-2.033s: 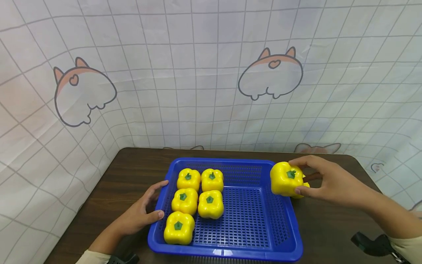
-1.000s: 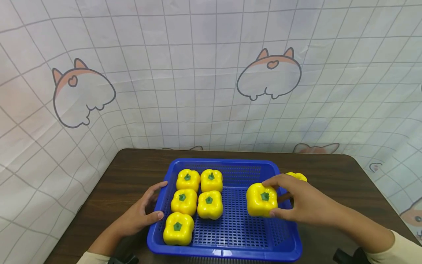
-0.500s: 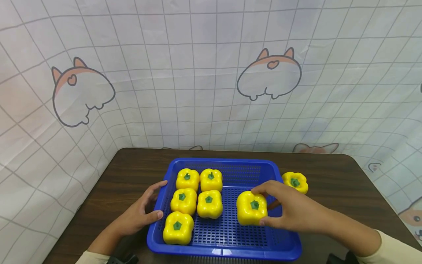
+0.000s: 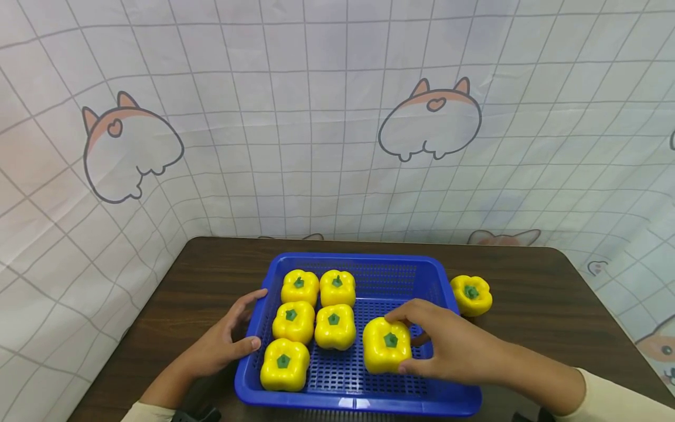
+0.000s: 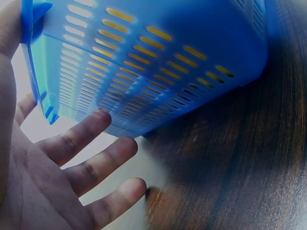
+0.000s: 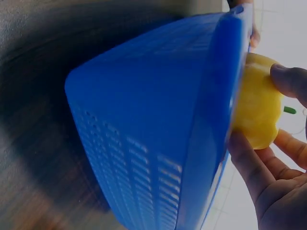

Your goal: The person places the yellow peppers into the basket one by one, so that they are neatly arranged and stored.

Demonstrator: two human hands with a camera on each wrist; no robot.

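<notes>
In the head view my right hand [image 4: 445,340] grips a yellow bell pepper [image 4: 387,347] with a green stem, fingertips and thumb on its sides. The bell pepper is over the right part of a blue plastic basket [image 4: 448,404]; whether it touches the floor cannot be told. The right wrist view shows this bell pepper [image 6: 259,105] just past the basket's rim. At the basket's left rim rests my left hand [image 4: 229,340], thumb and index fingertip on the edge. Its other fingers [image 5: 98,163] spread loosely beside the slotted wall in the left wrist view.
Several yellow bell peppers [image 4: 293,322] stand in two columns in the basket's left half. Another bell pepper [image 4: 471,296] lies on the dark wooden table [image 4: 532,305], outside the basket's right side. A white gridded cloth [image 4: 327,176] hangs behind the table.
My right hand has carried the bell pepper from beyond the basket's right rim leftward and toward me, over the basket. The bell pepper outside has come into view. My left hand has stayed put.
</notes>
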